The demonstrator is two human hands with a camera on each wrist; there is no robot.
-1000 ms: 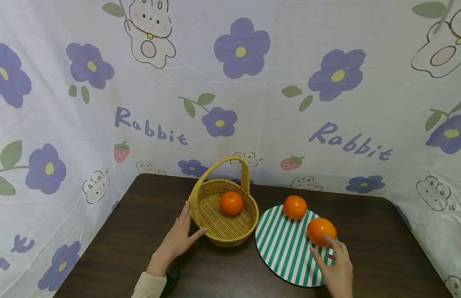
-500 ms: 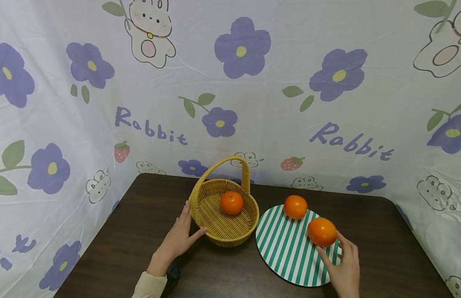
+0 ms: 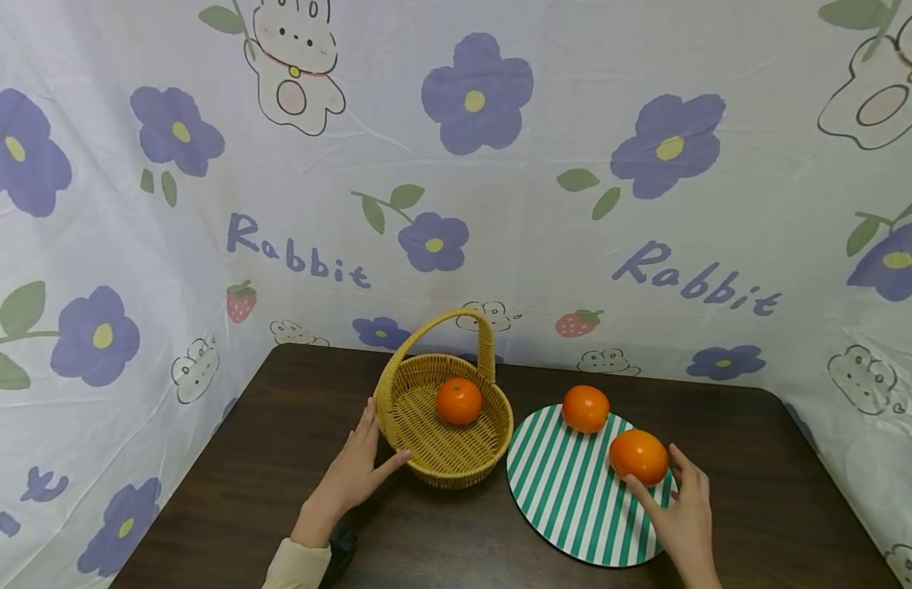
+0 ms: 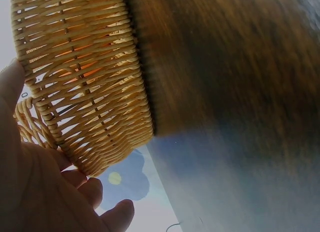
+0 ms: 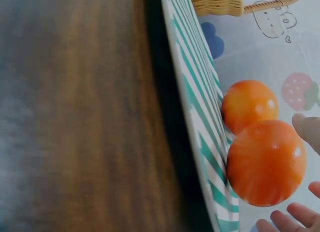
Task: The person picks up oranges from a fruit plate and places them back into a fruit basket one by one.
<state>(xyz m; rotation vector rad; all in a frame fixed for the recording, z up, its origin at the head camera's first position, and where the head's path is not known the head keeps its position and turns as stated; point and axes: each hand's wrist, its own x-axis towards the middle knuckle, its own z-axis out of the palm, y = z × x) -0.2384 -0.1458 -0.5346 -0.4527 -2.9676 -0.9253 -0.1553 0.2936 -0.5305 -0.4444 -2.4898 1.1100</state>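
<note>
My left hand [image 3: 352, 470] rests with spread fingers against the left side of a yellow wicker basket [image 3: 433, 460]. In the left wrist view, the thumb and fingers lie along the basket's woven wall [image 4: 95, 86]. An orange [image 3: 459, 402] sits inside the basket. To its right, two oranges stand on a round green-and-white striped board: a far one [image 3: 585, 409] and a near one [image 3: 639, 458]. My right hand [image 3: 684, 515] is at the near orange, thumb in front and fingers on its right. The right wrist view shows gaps between these fingers and the near orange [image 5: 266, 164].
The striped board [image 3: 566, 499] lies just right of the basket on a dark wooden table [image 3: 441, 540]. The basket's tall handle [image 3: 485, 343] arches up over its back. A printed cloth [image 3: 529, 213] hangs behind the table and along both sides.
My right hand has shifted to the right, its fingers passing from the front of the near orange to its right side. The left hand, basket and oranges stay in place.
</note>
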